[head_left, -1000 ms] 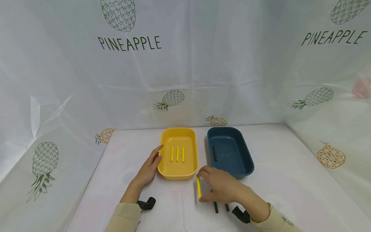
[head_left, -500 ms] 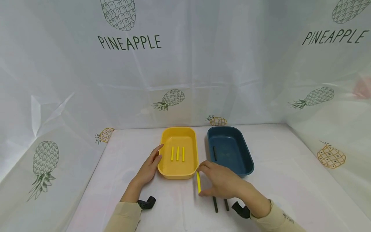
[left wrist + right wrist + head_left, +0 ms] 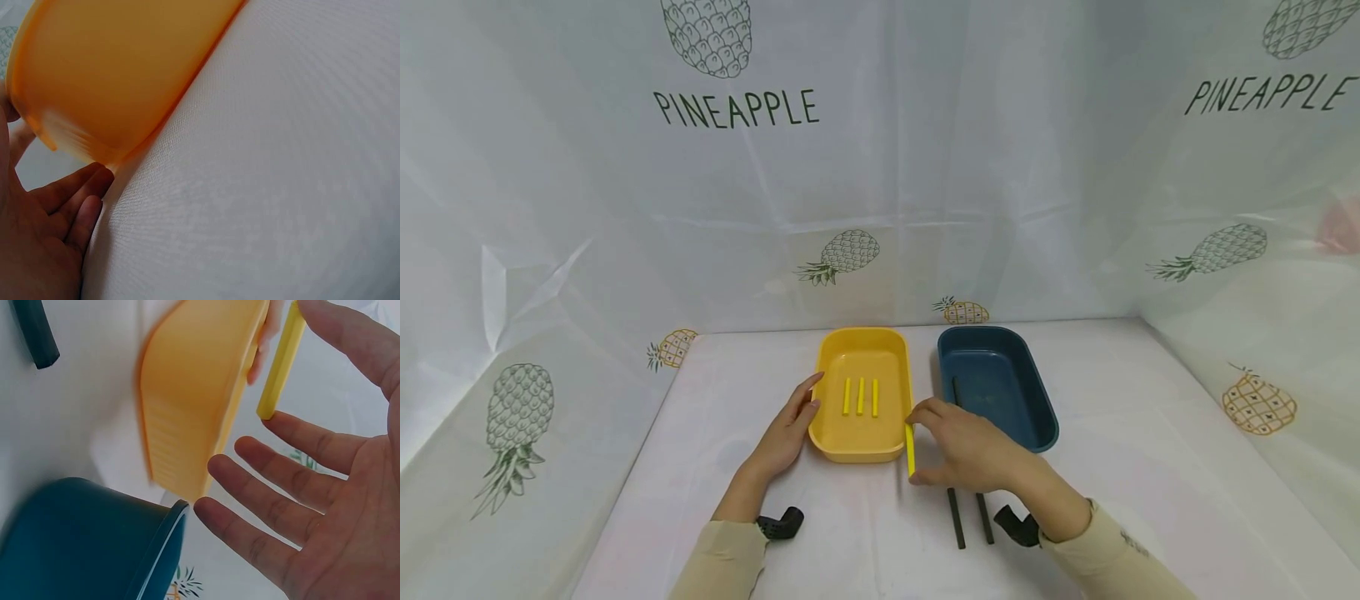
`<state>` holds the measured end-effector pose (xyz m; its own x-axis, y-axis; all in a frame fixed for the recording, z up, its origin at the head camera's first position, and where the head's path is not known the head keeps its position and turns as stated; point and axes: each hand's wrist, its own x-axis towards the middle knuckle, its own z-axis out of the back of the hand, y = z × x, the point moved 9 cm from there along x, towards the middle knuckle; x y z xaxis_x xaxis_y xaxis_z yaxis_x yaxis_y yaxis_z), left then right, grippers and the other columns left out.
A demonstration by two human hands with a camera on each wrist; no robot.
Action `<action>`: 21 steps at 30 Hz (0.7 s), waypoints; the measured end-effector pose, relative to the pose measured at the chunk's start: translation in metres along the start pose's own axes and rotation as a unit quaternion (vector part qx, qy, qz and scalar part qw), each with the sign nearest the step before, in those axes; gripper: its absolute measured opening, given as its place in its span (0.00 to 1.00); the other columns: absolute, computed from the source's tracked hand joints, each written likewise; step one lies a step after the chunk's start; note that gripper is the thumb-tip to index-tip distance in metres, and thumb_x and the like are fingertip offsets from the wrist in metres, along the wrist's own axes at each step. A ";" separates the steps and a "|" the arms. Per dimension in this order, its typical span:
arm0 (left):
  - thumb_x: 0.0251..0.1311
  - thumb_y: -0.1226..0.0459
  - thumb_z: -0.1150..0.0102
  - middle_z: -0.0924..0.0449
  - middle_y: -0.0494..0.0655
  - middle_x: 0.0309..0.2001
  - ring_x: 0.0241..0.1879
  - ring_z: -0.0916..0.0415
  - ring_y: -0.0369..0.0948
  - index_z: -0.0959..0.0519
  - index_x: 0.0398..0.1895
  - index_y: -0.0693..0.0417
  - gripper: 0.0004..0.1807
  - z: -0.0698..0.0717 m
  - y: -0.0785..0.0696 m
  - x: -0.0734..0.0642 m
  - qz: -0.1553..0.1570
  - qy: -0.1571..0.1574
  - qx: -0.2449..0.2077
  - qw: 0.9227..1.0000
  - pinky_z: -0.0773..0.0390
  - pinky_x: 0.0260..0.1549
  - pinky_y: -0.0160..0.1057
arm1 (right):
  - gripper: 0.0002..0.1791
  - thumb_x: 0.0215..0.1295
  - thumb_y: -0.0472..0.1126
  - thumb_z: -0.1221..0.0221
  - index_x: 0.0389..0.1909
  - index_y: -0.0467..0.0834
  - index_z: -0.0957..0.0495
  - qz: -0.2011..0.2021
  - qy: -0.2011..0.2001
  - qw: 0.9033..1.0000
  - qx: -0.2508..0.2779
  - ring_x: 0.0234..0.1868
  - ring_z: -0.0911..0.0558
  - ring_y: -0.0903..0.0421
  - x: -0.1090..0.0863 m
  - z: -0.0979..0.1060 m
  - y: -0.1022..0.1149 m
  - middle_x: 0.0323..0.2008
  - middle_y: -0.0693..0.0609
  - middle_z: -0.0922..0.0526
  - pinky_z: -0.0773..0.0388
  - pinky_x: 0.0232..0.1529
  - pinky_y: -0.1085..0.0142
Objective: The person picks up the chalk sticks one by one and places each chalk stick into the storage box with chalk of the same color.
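Observation:
In the head view my right hand holds a yellow stick lengthwise, by the right front side of the yellow tray. The right wrist view shows this yellow stick pinched end to end between thumb and index fingertip, the other fingers spread. My left hand rests against the tray's left side. In the left wrist view its fingers touch the tray's wall low down and near the rim. Several yellow sticks lie side by side inside the tray.
A dark blue tray stands right of the yellow one, partly behind my right hand. A dark stick lies in it. Two more dark sticks lie on the white cloth near my right wrist. A pineapple-print curtain hangs behind.
My right hand has moved forward and slightly left with the yellow stick, up beside the yellow tray, uncovering more of the dark sticks on the cloth. The left hand has stayed put.

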<state>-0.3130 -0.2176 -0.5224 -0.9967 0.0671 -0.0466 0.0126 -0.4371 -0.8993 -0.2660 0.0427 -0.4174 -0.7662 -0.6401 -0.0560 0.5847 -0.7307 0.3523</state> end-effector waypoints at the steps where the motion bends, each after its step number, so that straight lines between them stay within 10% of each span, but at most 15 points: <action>1: 0.82 0.48 0.59 0.47 0.46 0.83 0.83 0.50 0.53 0.43 0.77 0.15 0.25 0.000 0.000 0.000 -0.001 0.000 -0.001 1.000 0.50 0.80 0.61 | 0.41 0.56 0.63 0.26 0.67 0.50 0.25 -0.001 -0.001 1.000 -0.001 0.66 0.23 0.54 0.001 0.000 -0.001 0.68 0.54 0.26 0.19 0.64 0.54; 21: 0.82 0.49 0.58 0.46 0.48 0.83 0.82 0.49 0.53 0.43 0.76 0.12 0.25 0.000 0.000 0.000 0.006 -0.003 -0.001 1.000 0.50 0.79 0.62 | 0.39 0.58 0.60 0.27 0.68 0.50 0.26 -0.019 -0.011 0.999 0.026 0.64 0.23 0.56 0.023 0.004 -0.013 0.69 0.56 0.26 0.20 0.66 0.53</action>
<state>-0.3128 -0.2175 -0.5224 -0.9969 0.0555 -0.0551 0.0255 -0.4361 -0.8995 -0.2922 0.0388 -0.4200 -0.7934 -0.6066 -0.0501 0.5411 -0.7406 0.3984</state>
